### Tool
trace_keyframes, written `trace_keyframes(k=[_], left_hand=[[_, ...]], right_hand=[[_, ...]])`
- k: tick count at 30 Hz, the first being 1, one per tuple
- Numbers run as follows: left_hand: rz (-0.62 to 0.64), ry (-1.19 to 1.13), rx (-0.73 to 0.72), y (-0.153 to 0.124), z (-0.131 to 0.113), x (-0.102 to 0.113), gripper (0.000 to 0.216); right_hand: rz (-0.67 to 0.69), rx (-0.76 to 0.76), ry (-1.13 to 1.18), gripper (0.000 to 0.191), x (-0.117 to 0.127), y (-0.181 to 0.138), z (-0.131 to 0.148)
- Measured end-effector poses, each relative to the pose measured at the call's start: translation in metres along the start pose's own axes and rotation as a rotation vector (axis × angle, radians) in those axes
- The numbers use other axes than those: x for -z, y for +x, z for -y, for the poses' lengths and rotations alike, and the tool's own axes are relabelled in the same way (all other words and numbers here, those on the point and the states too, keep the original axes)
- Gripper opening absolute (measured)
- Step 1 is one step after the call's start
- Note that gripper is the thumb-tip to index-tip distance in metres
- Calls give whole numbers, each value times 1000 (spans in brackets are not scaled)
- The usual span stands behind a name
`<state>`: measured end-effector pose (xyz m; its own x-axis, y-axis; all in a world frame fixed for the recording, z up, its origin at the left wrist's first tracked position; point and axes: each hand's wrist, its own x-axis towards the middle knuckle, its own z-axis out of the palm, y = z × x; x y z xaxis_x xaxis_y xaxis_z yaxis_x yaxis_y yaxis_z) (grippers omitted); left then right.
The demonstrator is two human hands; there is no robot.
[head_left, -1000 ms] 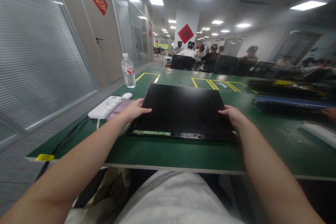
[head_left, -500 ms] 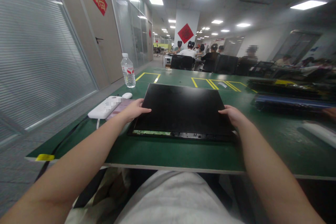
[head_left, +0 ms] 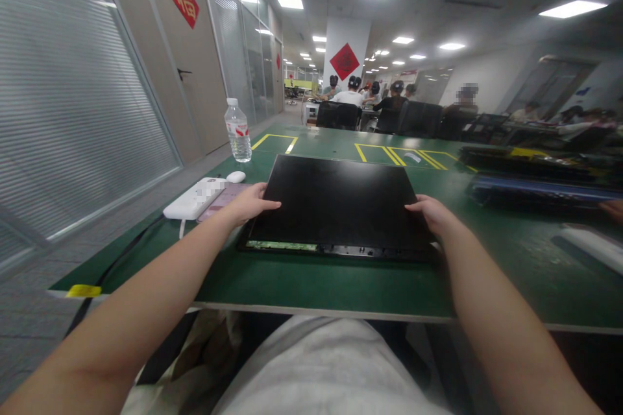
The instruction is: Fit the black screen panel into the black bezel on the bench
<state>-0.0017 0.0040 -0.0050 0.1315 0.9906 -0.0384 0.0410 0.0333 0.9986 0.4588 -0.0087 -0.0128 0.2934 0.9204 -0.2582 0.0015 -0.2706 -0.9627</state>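
Observation:
A black flat display panel [head_left: 335, 207] lies in front of me on the green tabletop [head_left: 321, 288]. Along its near edge, a strip of green circuit board [head_left: 282, 246] and a dark frame edge show. My left hand [head_left: 253, 202] grips the panel's left side, thumb on top of the screen and fingers hidden past the edge. On the opposite side, my right hand [head_left: 431, 213] holds the right edge the same way, thumb on the face. The panel's underside is out of sight, so I cannot tell whether it is raised off whatever lies below.
Left of the panel are a white power bank-like device [head_left: 195, 199], a white rounded case [head_left: 236, 177] and a water bottle [head_left: 238, 131]. At right lie dark and blue panel-like parts [head_left: 535, 191] and a white object [head_left: 594, 246]. Another person's hand [head_left: 612, 209] shows at the right edge.

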Motion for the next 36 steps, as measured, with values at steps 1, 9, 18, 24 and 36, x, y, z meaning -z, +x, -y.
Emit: trace_keyframes(k=[1, 9, 18, 24, 36], left_hand=[[-5, 5, 0, 0, 0, 0, 71], [22, -20, -5, -1, -1, -2, 65], [26, -15, -6, -3, -2, -4, 64], [22, -14, -18, -1, 0, -2, 65], [16, -2, -21, -1, 0, -1, 66]], right_hand=[[2, 2, -2, 36, 0, 1, 0], [-16, -2, -8, 36, -1, -2, 1], [-17, -7, -1, 35, -1, -3, 2], [2, -4, -10, 37, 2, 0, 0], [-31, -7, -7, 38, -3, -5, 3]])
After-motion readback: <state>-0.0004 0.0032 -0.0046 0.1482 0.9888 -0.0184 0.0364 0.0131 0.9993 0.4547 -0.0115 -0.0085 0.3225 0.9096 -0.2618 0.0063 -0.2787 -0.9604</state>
